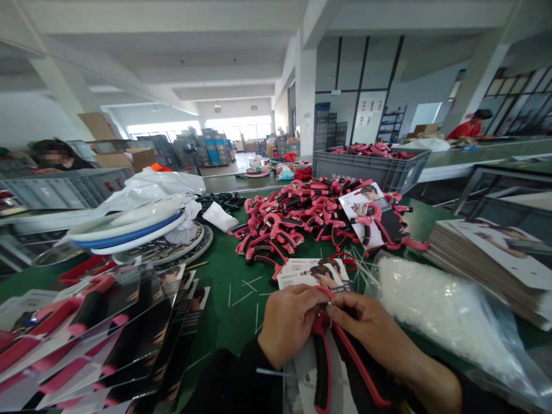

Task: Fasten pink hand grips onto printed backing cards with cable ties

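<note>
A pink-and-black plier-like hand tool [322, 368] lies over a printed card [304, 374] in front of me, its black grips toward my body. My left hand [290, 322] is closed round the tool's head from the left. From the right, my right hand [375, 328] has its thumb and fingers pinched at the same spot; what they pinch is mostly hidden. A bit of white tie shows at the tool's neck between the fingertips. Another thin white strip [276, 372] sticks out by my left wrist. Just beyond my hands lie more printed cards [297, 275].
Behind the cards is a heap of similar tools [280, 224]. Carded tools [107, 339] are stacked at left, near a pile of round trays [142, 230]. At right sit a bag of white ties [435, 305] and a card stack [487, 259]. A grey crate [371, 171] stands behind.
</note>
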Action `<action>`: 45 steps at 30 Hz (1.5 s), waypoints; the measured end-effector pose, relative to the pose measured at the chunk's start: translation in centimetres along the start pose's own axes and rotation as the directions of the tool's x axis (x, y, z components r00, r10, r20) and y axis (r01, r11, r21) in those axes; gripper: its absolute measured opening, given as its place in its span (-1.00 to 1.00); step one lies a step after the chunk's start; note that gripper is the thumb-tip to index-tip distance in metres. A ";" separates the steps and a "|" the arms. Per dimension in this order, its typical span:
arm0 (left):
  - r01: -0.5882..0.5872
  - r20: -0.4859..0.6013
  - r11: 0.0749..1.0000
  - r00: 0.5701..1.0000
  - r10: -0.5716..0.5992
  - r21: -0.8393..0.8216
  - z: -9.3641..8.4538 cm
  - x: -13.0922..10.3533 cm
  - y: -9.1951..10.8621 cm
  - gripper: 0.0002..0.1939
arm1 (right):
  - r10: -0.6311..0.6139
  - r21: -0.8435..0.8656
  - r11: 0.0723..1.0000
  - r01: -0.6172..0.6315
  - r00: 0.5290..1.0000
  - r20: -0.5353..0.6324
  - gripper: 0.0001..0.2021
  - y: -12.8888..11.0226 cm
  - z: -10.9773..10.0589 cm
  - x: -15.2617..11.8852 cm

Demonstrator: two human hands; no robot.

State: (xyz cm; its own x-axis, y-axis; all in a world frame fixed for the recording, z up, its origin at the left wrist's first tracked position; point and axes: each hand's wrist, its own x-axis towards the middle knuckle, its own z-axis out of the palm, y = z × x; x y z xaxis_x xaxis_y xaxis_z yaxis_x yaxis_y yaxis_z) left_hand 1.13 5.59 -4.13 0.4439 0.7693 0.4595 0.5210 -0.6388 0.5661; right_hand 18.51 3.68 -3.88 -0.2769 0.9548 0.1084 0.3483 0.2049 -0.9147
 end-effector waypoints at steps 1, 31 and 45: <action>0.005 -0.008 1.000 1.000 -0.005 -0.011 0.1 0.0 0.0 -0.63 | 0.001 -0.010 1.000 -0.001 1.000 0.012 -0.71 -0.1 -0.1 0.1; 0.086 0.022 0.977 0.996 -0.083 -0.195 -0.1 0.1 0.5 -0.79 | -0.012 0.032 0.999 0.013 1.000 -0.019 -0.73 0.6 -0.8 0.3; 0.090 0.021 0.980 0.996 -0.088 -0.175 0.4 0.2 0.6 -0.85 | -0.507 -0.533 0.743 0.405 0.860 -0.053 -0.88 0.3 -0.8 -0.2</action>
State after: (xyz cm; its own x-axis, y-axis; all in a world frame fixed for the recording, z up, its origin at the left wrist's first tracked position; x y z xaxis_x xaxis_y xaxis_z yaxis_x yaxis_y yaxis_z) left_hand 1.76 5.38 -3.97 0.4117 0.8219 0.3936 0.4231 -0.5549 0.7163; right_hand 19.42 3.75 -3.84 -0.3673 0.7291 0.5775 0.6243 0.6535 -0.4280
